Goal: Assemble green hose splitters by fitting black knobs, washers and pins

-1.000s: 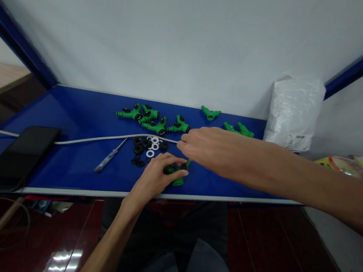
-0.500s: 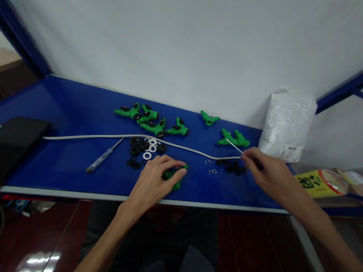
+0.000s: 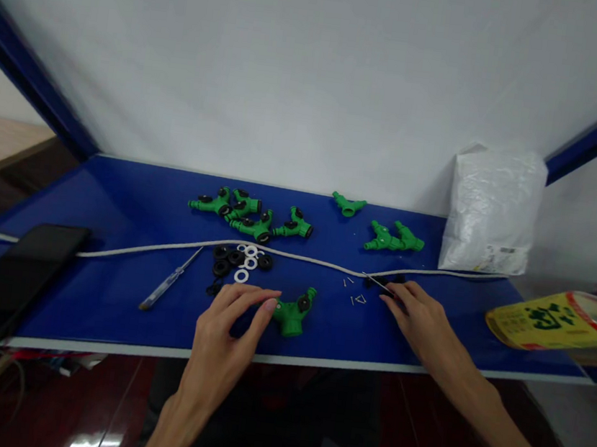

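Note:
Near the front edge, a green Y-shaped hose connector (image 3: 292,318) with a black knob on its right branch lies on the blue shelf. My left hand (image 3: 227,334) pinches its left branch between thumb and forefinger. My right hand (image 3: 420,322) grips a screwdriver (image 3: 377,284); its thin metal shaft points left and its handle is hidden in my fingers. Small black parts (image 3: 399,279) lie under and beside the shaft. Several small screws (image 3: 359,299) are just left of my right hand. Two green connectors (image 3: 384,237) without knobs lie farther back.
Several green connectors with black knobs (image 3: 255,225) sit back left, near black rings (image 3: 220,267) and white washers (image 3: 241,275). A clear-handled screwdriver (image 3: 164,287), black phone (image 3: 33,278), white cable (image 3: 137,246), white plastic package (image 3: 493,211) and yellow can (image 3: 548,321) are around.
My right hand has brought the screwdriver tip down from beside the green connectors to the black parts. My left fingers now uncover more of the connector. The camera view has shifted.

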Motion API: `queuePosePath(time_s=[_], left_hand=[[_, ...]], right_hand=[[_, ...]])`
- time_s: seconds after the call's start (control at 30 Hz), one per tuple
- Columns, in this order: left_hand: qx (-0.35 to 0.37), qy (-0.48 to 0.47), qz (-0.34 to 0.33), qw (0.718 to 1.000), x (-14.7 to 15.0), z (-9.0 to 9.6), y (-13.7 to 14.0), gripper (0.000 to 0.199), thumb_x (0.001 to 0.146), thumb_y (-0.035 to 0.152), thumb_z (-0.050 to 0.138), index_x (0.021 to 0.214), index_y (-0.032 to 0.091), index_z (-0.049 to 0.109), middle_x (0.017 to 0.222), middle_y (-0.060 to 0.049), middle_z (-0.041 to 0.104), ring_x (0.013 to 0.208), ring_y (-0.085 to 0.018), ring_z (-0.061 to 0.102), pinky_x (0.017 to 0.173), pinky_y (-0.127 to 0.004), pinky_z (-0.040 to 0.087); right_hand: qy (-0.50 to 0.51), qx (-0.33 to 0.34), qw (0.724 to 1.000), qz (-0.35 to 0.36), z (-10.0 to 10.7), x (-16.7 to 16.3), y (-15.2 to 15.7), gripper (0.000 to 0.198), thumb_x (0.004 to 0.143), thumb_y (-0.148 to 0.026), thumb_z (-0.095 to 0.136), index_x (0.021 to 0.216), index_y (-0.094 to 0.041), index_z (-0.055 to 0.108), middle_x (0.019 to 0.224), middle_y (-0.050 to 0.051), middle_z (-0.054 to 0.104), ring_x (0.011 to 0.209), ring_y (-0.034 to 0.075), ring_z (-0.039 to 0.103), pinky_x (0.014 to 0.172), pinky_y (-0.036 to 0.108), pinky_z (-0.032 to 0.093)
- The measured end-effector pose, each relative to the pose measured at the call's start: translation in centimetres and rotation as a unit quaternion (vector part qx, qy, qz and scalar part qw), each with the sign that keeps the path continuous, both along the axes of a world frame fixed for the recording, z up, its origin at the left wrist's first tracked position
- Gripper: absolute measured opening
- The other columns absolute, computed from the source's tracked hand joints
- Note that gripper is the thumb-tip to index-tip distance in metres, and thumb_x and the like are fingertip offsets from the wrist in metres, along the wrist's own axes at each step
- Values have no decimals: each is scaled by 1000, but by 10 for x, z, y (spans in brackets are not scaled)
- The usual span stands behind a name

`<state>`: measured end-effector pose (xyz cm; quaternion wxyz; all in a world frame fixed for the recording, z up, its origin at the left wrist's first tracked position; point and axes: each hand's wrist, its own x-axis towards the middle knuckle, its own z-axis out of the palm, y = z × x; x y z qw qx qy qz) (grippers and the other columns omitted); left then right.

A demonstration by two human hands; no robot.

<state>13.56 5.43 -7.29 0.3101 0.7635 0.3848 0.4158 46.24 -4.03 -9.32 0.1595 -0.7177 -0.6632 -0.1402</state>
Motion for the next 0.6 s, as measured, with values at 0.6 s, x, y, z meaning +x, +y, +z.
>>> queuePosePath(time_s=[0.6], left_hand=[[-29,-42,-38,998,11,15,-19,21,94,27,69,114,28,74,97,-2,70,80,-14,65,77,-27,56]], right_hand=[[864,5,502,-38,50,-141,17,27,77,-42,79,77,-20,64,73,1,70,42,2,17,42,21,33]])
